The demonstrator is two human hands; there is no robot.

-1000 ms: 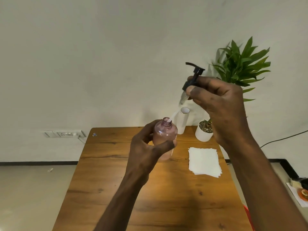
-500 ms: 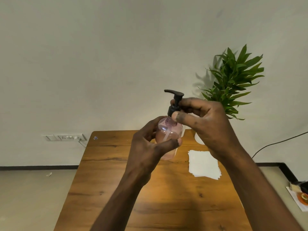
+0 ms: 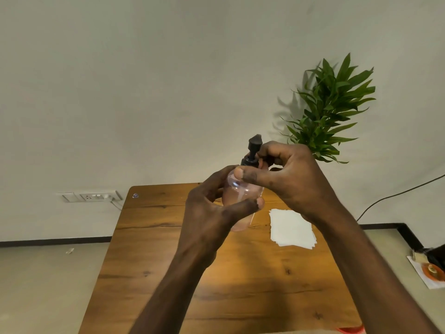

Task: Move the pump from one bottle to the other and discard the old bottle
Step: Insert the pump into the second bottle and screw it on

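Black pump [image 3: 251,153] collar is being pinched in the right hand's [image 3: 286,179] grip, seating on the pink bottle [image 3: 240,201] that the left hand [image 3: 212,210] is clasping above the worktop [image 3: 168,261]. Tightening is seemingly underway; discarding is remaining, old bottle unseen.

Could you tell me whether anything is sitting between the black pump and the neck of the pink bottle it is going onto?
Nothing visible does. The pump sits directly on top of the pink bottle, its collar pinched by the right hand, while the left hand grips the bottle's body. The thread itself is hidden by the fingers.
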